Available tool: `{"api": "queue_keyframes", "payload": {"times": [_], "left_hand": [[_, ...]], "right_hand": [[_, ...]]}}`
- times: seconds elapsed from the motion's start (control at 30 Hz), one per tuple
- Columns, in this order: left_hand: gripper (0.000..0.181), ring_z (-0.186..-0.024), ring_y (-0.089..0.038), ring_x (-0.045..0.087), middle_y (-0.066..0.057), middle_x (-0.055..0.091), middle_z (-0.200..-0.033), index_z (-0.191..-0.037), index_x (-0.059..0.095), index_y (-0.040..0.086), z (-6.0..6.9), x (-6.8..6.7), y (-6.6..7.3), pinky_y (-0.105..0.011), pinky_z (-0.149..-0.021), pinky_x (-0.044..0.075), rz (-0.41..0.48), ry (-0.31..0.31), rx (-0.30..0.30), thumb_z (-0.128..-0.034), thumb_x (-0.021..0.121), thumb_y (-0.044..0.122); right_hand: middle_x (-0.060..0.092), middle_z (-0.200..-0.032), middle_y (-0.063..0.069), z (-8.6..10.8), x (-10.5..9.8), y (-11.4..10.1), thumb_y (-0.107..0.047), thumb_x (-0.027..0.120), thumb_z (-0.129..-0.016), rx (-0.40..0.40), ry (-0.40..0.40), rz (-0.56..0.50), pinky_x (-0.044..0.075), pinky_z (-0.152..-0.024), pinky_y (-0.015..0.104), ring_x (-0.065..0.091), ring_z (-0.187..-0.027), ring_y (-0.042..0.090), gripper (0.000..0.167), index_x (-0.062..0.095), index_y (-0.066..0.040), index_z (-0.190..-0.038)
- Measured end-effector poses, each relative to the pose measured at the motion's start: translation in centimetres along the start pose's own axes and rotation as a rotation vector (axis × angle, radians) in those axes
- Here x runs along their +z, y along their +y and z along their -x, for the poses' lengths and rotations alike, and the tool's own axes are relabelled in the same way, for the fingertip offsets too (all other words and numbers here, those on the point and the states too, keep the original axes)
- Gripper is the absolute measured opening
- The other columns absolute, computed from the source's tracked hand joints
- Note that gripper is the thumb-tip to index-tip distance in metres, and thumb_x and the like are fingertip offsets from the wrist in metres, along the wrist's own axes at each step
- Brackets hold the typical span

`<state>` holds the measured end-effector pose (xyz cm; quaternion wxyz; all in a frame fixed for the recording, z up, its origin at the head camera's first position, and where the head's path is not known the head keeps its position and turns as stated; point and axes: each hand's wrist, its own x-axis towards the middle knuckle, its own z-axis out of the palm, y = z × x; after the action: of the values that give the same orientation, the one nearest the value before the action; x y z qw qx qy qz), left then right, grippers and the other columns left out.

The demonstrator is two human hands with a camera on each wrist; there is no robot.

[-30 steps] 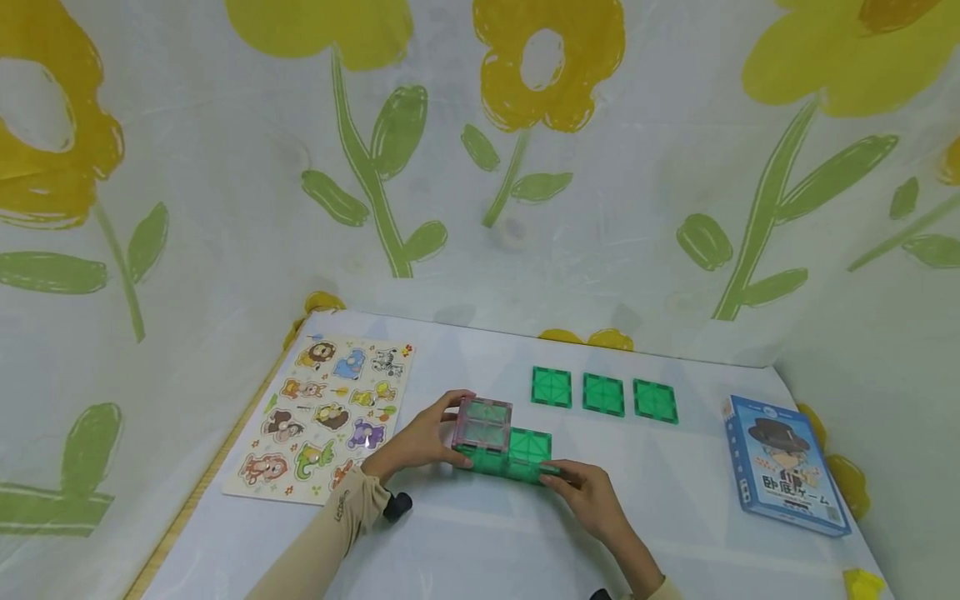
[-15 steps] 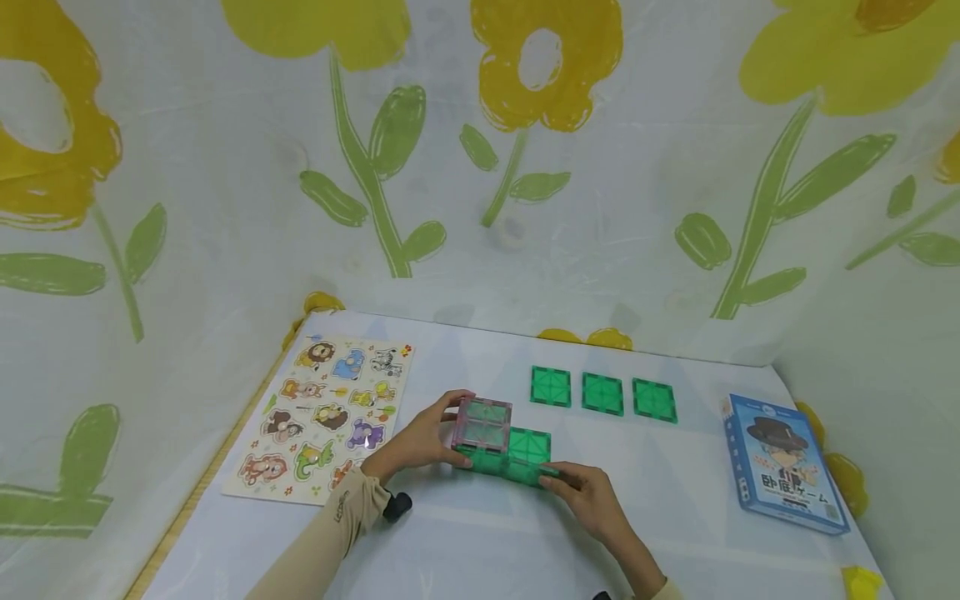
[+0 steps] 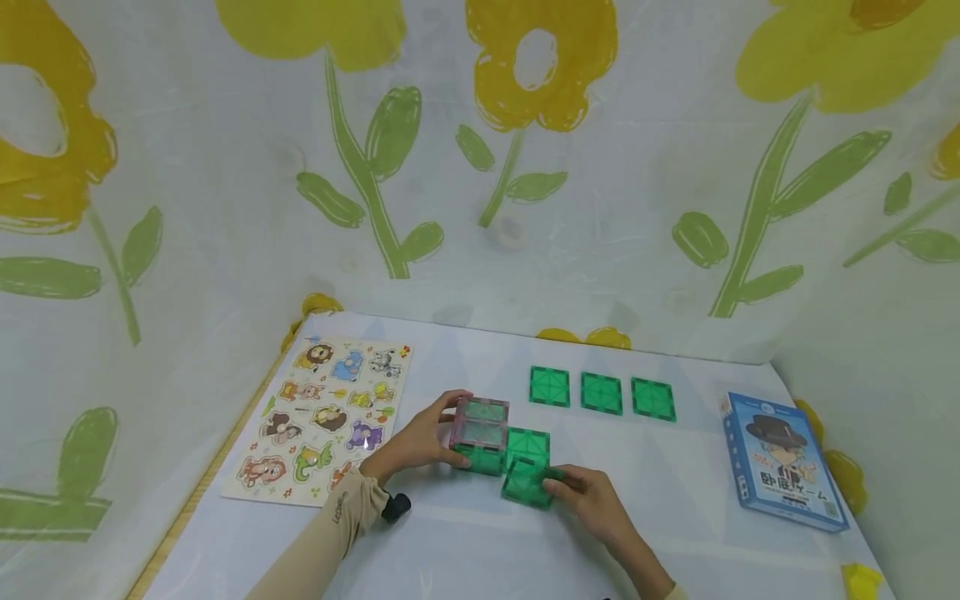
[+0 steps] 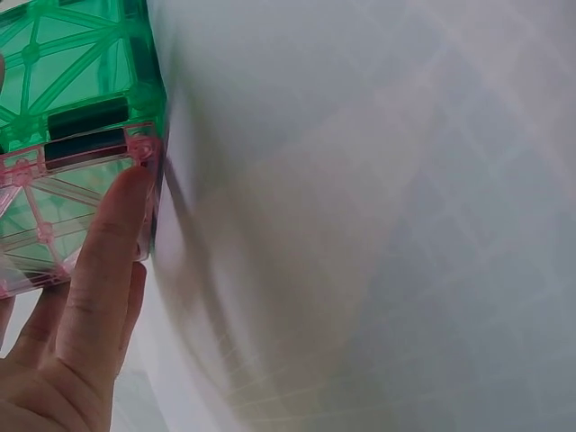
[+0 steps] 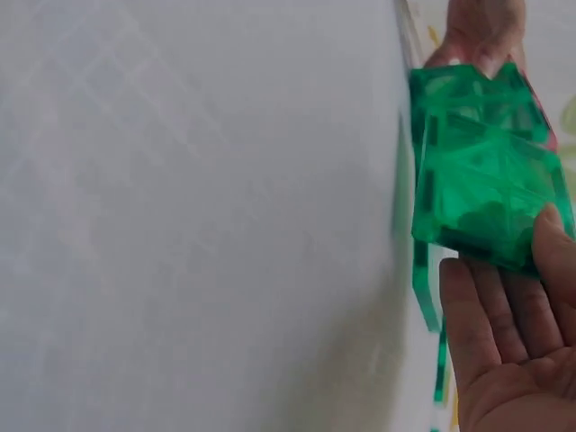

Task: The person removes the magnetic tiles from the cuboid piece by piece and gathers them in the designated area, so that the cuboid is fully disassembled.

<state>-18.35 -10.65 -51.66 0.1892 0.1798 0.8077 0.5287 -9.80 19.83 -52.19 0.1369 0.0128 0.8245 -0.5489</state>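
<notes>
My left hand [image 3: 422, 435] grips a small box of see-through magnetic tiles, with the thumb at its near side and the fingers round its left side. A pink tile [image 3: 482, 422] forms its top, and a green tile [image 3: 480, 459] its front. Directly right of the box is another green square tile [image 3: 529, 443]. With thumb and fingers my right hand [image 5: 522, 342] pinches the right edge of a green square tile [image 5: 486, 198], which leans toward me in front of that one. Whether its lower edge touches the table cannot be seen.
Three green square tiles [image 3: 602, 393] lie in a row farther back. At left is an animal puzzle board [image 3: 341, 396]. A blue game box [image 3: 783, 462] lies at right, with a yellow object [image 3: 862, 581] near the front right corner. Flower-printed fabric [image 3: 600, 208] rises behind the table.
The green tile in my right hand has swung away from the row beside the box, toward me, and now shows its broad face. My left hand keeps its grip on the box.
</notes>
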Motion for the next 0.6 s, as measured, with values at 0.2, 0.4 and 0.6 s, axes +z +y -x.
{"api": "queue_keyframes", "payload": {"times": [0.2, 0.4, 0.6], "left_hand": [[0.105, -0.14, -0.05, 0.043, -0.021, 0.037, -0.158, -0.155, 0.03, 0.017, 0.0, 0.0, 0.1, -0.065, -0.114, 0.037, -0.005, -0.007, 0.008, -0.0703, 0.092, 0.014], [0.105, -0.14, -0.05, 0.043, -0.02, 0.037, -0.158, -0.154, 0.03, 0.02, -0.1, 0.0, -0.2, -0.065, -0.114, 0.038, -0.006, -0.01, 0.016, -0.0704, 0.092, 0.015], [0.104, -0.14, -0.049, 0.043, -0.02, 0.036, -0.158, -0.154, 0.03, 0.021, -0.2, 0.0, -0.5, -0.065, -0.114, 0.037, -0.008, -0.015, 0.014, -0.0711, 0.092, 0.016]], "right_hand": [[0.075, -0.115, 0.014, -0.4, -2.7, 0.0, -0.024, 0.068, -0.096, 0.143, 0.107, -0.09, 0.063, -0.083, 0.031, 0.073, -0.104, 0.02, 0.034, 0.068, 0.0, -0.121], [0.076, -0.116, 0.005, -0.6, -8.5, 0.7, -0.038, 0.067, -0.096, 0.195, 0.259, -0.085, 0.06, -0.084, 0.023, 0.069, -0.089, -0.004, 0.056, 0.058, 0.003, -0.134], [0.072, -0.115, -0.009, -0.5, -13.0, 2.3, -0.049, 0.064, -0.095, 0.277, 0.339, -0.025, 0.055, -0.079, 0.012, 0.058, -0.08, -0.017, 0.077, 0.044, 0.002, -0.148]]}}
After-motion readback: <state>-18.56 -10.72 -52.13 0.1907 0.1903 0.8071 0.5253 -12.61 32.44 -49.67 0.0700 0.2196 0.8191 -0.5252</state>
